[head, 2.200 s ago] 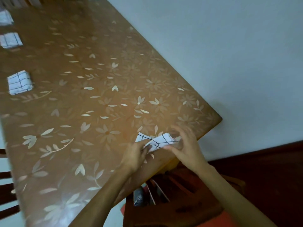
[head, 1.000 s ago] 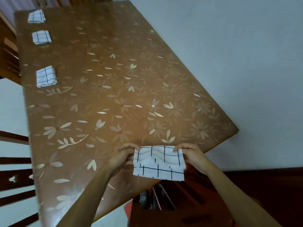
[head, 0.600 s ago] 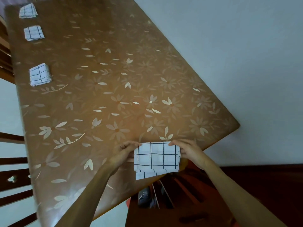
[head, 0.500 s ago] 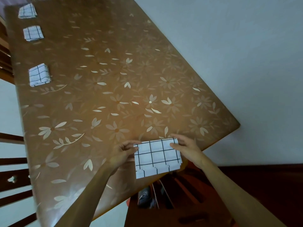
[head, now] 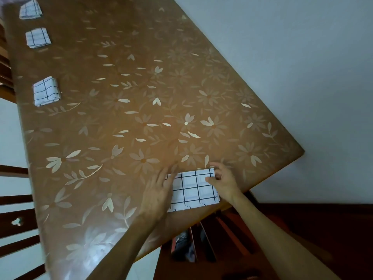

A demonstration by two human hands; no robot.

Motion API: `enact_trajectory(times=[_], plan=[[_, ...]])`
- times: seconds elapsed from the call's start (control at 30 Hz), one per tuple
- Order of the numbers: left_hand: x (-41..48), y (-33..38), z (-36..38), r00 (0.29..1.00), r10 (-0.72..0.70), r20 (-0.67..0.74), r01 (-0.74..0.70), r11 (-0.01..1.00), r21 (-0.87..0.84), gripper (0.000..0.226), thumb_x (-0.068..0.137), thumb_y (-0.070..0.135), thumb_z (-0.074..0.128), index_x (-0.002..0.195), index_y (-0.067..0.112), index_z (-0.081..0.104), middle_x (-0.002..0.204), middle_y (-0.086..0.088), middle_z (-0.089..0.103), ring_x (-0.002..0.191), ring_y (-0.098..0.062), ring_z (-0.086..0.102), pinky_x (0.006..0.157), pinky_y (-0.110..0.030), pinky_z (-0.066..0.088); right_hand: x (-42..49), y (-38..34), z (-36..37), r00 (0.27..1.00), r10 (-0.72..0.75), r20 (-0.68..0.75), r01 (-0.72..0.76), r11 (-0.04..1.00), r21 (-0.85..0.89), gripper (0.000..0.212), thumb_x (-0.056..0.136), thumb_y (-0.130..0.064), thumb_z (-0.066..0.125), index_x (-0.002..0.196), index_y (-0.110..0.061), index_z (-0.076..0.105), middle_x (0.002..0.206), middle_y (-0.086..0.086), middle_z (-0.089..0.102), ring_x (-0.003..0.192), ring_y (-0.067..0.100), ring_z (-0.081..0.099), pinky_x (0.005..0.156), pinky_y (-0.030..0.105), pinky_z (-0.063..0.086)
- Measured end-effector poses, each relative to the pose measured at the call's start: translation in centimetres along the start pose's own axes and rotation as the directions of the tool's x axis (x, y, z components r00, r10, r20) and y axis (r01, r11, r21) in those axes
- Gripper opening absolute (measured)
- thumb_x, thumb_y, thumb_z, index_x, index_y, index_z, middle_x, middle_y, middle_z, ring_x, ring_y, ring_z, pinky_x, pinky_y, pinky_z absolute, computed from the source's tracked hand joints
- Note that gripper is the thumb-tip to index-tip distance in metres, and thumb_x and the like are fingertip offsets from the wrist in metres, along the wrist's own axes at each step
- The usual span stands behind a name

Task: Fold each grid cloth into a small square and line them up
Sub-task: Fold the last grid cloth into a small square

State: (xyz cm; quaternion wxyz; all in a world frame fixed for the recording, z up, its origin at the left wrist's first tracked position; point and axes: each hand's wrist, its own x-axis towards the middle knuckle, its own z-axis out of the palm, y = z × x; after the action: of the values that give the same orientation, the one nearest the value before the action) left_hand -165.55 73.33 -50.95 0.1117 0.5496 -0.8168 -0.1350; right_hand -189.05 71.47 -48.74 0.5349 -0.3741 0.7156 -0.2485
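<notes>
The left hand (head: 159, 190) is pressing flat on the left edge of the grid cloth (head: 194, 188), fingers straight and spread apart. The cloth is lying as a folded rectangle at the near edge of the table (head: 141, 77), its lower layers showing slightly out of line along the near side. The right hand (head: 224, 181) is pinching the right edge, thumb on top and fingers curled round the far corner. The cloth is probably handling as light, soft and limp, so take hold at the corners and pin the fold line. The glossy floral tabletop is likely letting the fabric slide. Three folded squares (head: 46, 91) are lining the left edge, with a chair (head: 14, 215) beside them and a pale wall (head: 292, 67) running along the right.
</notes>
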Motion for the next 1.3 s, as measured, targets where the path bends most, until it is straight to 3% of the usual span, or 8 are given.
enact_trajectory(times=[0.13,0.27,0.4,0.5,0.57,0.63,0.83,1.3], plan=[[-1.2,0.5,3.2,0.973,0.123,0.194,-0.139,0.988,0.071,0.075,0.079,0.015,0.069,0.148,0.011,0.039,0.159,-0.014,0.031,0.146,-0.032,0.032,0.115,-0.05,0.036,-0.2,0.8,1.0,0.994,-0.083,-0.069,0.076,0.993,-0.091,0.043,0.089,-0.006,0.065,0.126,-0.024,0.054,0.111,0.0,0.065,0.101,0.016,0.063,0.093,0.042,0.054],[-1.7,0.4,3.9,0.981,0.08,0.174,-0.085,0.996,0.02,0.062,0.097,0.021,0.038,0.154,0.004,0.026,0.165,-0.013,0.012,0.153,-0.03,0.008,0.122,-0.044,0.02,-0.8,1.0,2.3,0.977,-0.174,-0.122,0.14,0.959,-0.247,0.044,0.094,-0.009,0.057,0.135,-0.019,0.047,0.12,-0.003,0.058,0.108,0.013,0.055,0.098,0.035,0.048],[-1.8,0.4,3.9,0.981,0.068,0.183,-0.086,0.992,0.093,0.062,0.099,0.03,0.026,0.156,0.007,0.022,0.166,-0.01,0.012,0.154,-0.025,0.007,0.12,-0.049,0.019,-1.3,2.1,4.2,0.835,-0.509,-0.21,0.247,0.687,-0.683,0.047,0.093,-0.014,0.054,0.139,-0.016,0.045,0.145,0.004,0.044,0.129,0.022,0.044,0.103,0.04,0.044],[-1.7,0.3,4.1,0.978,0.036,0.206,-0.066,0.988,0.138,0.063,0.097,0.031,0.026,0.156,0.008,0.024,0.165,-0.011,0.014,0.154,-0.025,0.01,0.12,-0.056,0.02,-1.3,2.7,6.9,0.766,-0.642,0.027,0.42,0.469,-0.777,0.044,0.099,-0.02,0.037,0.14,-0.015,0.049,0.152,0.004,0.043,0.139,0.021,0.041,0.11,0.04,0.037],[-1.8,0.2,4.5,0.972,0.048,0.231,-0.087,0.983,0.162,0.064,0.097,0.031,0.029,0.156,0.007,0.022,0.166,-0.012,0.011,0.154,-0.027,0.007,0.119,-0.057,0.02,-1.4,3.6,8.6,0.77,-0.612,0.182,0.474,0.357,-0.805,0.05,0.098,-0.025,0.035,0.145,-0.013,0.045,0.156,0.004,0.037,0.146,0.019,0.032,0.115,0.04,0.031],[-2.0,0.0,4.5,0.969,0.059,0.239,-0.1,0.981,0.164,0.065,0.098,0.032,0.031,0.156,0.007,0.019,0.166,-0.012,0.009,0.154,-0.026,0.006,0.119,-0.055,0.021,-1.3,4.4,9.1,0.81,-0.541,0.226,0.458,0.344,-0.819,0.056,0.099,-0.032,0.033,0.151,-0.013,0.034,0.16,0.004,0.029,0.149,0.018,0.023,0.117,0.041,0.031],[-1.9,-0.1,4.1,0.974,0.044,0.223,-0.077,0.987,0.141,0.061,0.102,0.034,0.025,0.158,0.013,0.015,0.167,-0.006,0.007,0.154,-0.02,0.005,0.12,-0.047,0.018,-0.9,5.3,6.2,0.866,-0.447,0.224,0.384,0.309,-0.87,0.066,0.102,-0.052,0.021,0.157,-0.017,0.012,0.165,0.0,0.009,0.152,0.014,0.006,0.119,0.039,0.013],[-4.4,-1.8,2.9,0.957,-0.071,0.282,0.015,0.98,0.197,0.07,0.102,0.057,0.018,0.159,0.02,0.005,0.167,-0.003,-0.001,0.154,-0.019,-0.005,0.123,-0.051,0.013,-1.1,5.3,2.8,0.913,-0.363,0.185,0.306,0.313,-0.899,0.069,0.097,-0.054,0.006,0.157,-0.022,-0.004,0.165,-0.005,-0.009,0.151,0.011,-0.011,0.12,0.039,-0.006]])
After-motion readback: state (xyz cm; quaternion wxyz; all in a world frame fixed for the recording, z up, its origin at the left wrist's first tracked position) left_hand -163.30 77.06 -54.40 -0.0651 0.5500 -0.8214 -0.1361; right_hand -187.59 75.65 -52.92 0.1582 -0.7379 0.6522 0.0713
